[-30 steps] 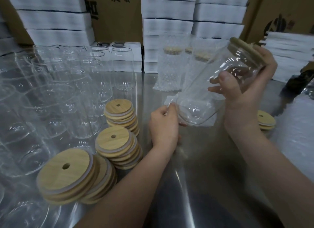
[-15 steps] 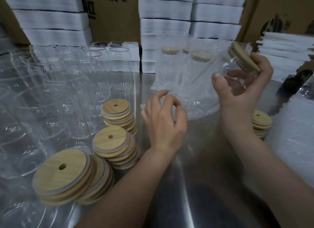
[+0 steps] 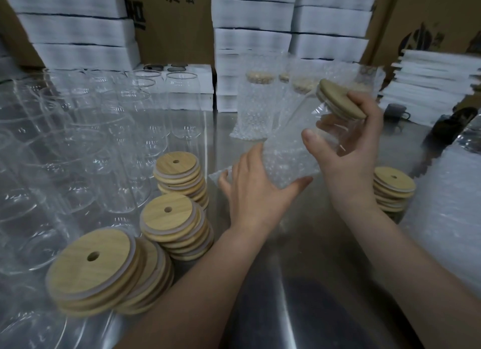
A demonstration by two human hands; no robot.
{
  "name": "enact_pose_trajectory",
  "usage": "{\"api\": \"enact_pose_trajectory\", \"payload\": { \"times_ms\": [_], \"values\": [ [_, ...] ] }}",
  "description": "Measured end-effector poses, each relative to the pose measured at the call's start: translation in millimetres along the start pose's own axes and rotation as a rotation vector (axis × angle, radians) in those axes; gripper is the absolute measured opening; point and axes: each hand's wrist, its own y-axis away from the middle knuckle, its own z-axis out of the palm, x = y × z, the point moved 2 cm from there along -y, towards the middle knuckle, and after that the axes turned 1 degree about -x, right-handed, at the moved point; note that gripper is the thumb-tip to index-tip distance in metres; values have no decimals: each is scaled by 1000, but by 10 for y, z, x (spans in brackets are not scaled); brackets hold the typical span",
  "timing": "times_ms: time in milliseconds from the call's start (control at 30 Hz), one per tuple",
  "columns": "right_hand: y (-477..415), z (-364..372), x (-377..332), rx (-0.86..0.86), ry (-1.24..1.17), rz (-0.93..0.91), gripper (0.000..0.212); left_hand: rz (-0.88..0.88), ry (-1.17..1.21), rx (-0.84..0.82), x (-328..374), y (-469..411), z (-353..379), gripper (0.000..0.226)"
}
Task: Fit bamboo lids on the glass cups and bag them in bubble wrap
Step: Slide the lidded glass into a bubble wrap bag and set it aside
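Note:
My right hand point(image 3: 346, 150) grips a tilted glass cup point(image 3: 330, 129) near its top, with a bamboo lid point(image 3: 341, 98) fitted on it. The cup's lower half sits inside a bubble wrap bag point(image 3: 289, 161). My left hand point(image 3: 255, 187) has its fingers spread and its palm against the bag's bottom end. Bare glass cups point(image 3: 86, 145) crowd the left side of the steel table. Stacks of bamboo lids point(image 3: 177, 223) with straw holes lie beside them, and another lid stack point(image 3: 393, 187) lies right of my right wrist.
Several bagged, lidded cups point(image 3: 255, 106) stand upright behind my hands. White foam boxes point(image 3: 260, 38) and cardboard cartons line the back. A pile of bubble wrap bags point(image 3: 447, 208) lies at the right edge. A dark mug point(image 3: 395, 111) sits far right.
The bag has gone over the cup's lower half. My left hand let go of the bag's edge, opened, and moved up against the bag's bottom.

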Motion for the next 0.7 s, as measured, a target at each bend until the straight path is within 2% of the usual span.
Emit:
{"api": "enact_pose_trajectory", "payload": {
  "times_ms": [367, 433, 567, 700],
  "values": [
    [55, 117, -35, -176, -91, 64, 73, 153, 256, 180, 88, 56, -126, 90],
    [43, 101, -49, -148, -79, 70, 74, 180, 254, 152, 93, 49, -127, 100],
    [-17, 24, -72, -54, -28, 13, 79, 241, 46, 97, 121, 37, -89, 125],
    [-71, -62, -84, 31, 6, -25, 80, 103, -18, -42, -13, -39, -26, 136]
  ]
}}
